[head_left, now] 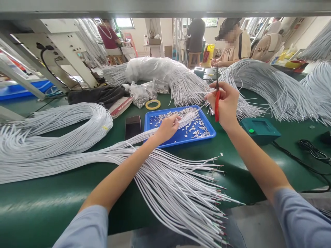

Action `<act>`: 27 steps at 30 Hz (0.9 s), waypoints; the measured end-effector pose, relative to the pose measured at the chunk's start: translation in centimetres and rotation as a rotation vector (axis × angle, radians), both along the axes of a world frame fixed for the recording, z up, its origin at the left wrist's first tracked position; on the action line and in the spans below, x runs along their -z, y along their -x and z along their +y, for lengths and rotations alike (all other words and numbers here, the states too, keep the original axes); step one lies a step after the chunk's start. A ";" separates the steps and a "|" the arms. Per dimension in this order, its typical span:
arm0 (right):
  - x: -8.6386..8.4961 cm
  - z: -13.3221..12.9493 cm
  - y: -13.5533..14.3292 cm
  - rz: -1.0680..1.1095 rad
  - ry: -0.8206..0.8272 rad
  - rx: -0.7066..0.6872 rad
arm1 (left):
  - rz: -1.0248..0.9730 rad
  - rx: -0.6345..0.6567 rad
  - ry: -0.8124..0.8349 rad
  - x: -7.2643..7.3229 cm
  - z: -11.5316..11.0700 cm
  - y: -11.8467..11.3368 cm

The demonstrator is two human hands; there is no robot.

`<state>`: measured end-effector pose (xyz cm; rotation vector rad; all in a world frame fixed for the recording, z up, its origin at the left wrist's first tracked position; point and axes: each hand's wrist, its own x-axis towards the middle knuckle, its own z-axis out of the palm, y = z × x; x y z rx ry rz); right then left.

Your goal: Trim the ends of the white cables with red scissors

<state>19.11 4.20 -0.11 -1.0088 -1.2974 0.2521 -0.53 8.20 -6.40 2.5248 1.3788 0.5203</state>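
Note:
My left hand (168,129) is closed around part of a bundle of white cables (190,116), over a blue tray (178,140) that holds many small metal pieces (203,129). Raised to the right of the tray, my right hand (225,103) grips red-handled scissors (217,106) with the dark blades pointing up. Its thumb and forefinger are near the tips of the cables; whether they pinch one is too small to tell. Below my left forearm a larger fan of white cables (178,186) spreads across the green table (59,203), with stripped ends toward the right.
A phone (132,127), yellow tape roll (152,104) and bags of metal pieces (141,96) lie around the tray. A green device (260,131) is at right. Coiled cables (85,127) lie left, more bundles (274,82) behind. People sit in the background.

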 end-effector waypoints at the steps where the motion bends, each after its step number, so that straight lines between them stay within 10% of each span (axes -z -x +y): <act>1: 0.0 0.1 -0.1 0.025 -0.026 0.008 | -0.040 0.022 0.019 -0.1 -0.2 -0.2; 11: 0.0 -0.2 0.0 0.064 0.016 0.017 | -0.012 -0.081 0.108 -0.5 -1.0 -0.1; 16: -0.3 -0.5 0.1 0.134 0.001 0.003 | -0.221 0.072 0.182 -2.2 -2.4 -0.8; 23: -1.0 -1.4 0.9 0.318 0.154 -0.217 | -0.810 0.498 0.583 -5.2 -9.9 -1.7; 27: -1.5 -2.7 1.8 0.280 0.236 -0.331 | -0.917 0.484 0.530 -5.7 -11.0 -1.5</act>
